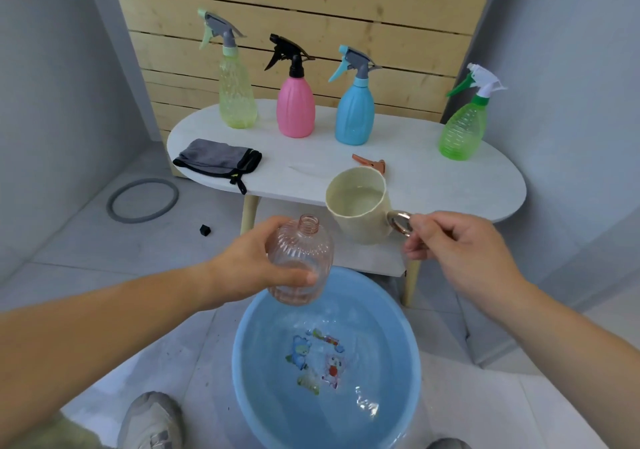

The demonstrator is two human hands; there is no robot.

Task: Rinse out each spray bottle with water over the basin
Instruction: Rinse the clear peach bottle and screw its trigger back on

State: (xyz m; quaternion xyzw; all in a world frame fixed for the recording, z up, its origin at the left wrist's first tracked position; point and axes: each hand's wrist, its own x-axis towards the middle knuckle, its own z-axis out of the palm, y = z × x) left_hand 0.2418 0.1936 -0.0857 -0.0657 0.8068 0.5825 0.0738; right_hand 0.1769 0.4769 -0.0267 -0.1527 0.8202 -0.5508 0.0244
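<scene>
Left hand [256,258] grips clear ribbed bottle [304,244] round body, cap off, neck up. Held above far rim of basin [236,351], so spill would drop in.

Right hand [464,241] pinches handle of mug [360,223]. Mug just beyond basin's far rim, level, water inside. Judged poised to pour into neck.

Orange trigger head [369,163] lies on table [450,185] beyond basin, off so bottle takes water.

Yellow bottle [237,99], pink bottle [296,109], blue bottle [355,116], green bottle [462,133] stand capped, farther beyond basin; likely awaiting turn.

Basin holds water.
</scene>
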